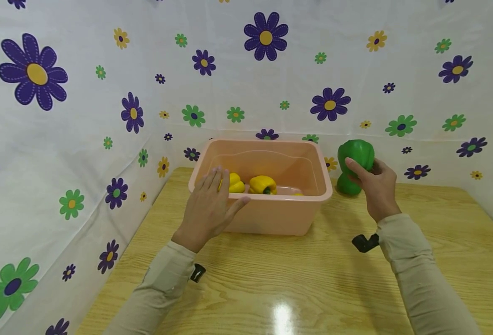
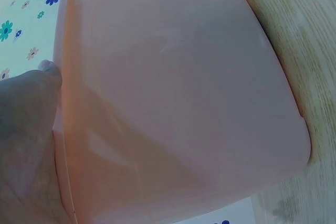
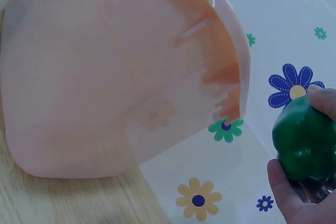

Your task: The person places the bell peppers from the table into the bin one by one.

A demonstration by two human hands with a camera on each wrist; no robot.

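Observation:
A green bell pepper (image 1: 356, 154) is gripped in my right hand (image 1: 378, 186), raised to the right of the pink plastic bin (image 1: 267, 216). In the right wrist view, thumb and fingers close around that pepper (image 3: 304, 137). Another green bell pepper (image 1: 348, 185) shows below it near the back of the table, partly hidden. Straight fingers of my left hand (image 1: 207, 204) rest over the bin's front left rim. Inside the bin lie a yellow bell pepper (image 1: 263, 184) and a second yellow bell pepper (image 1: 236, 184), half covered by my left hand.
A small yellow patch (image 1: 298, 194) peeks over the bin's front rim. The wooden table (image 1: 246, 274) carries the bin. A white flower-print cloth (image 1: 229, 83) hangs behind and along the left side. Black straps' ends (image 1: 365, 243) stick out at the wrists.

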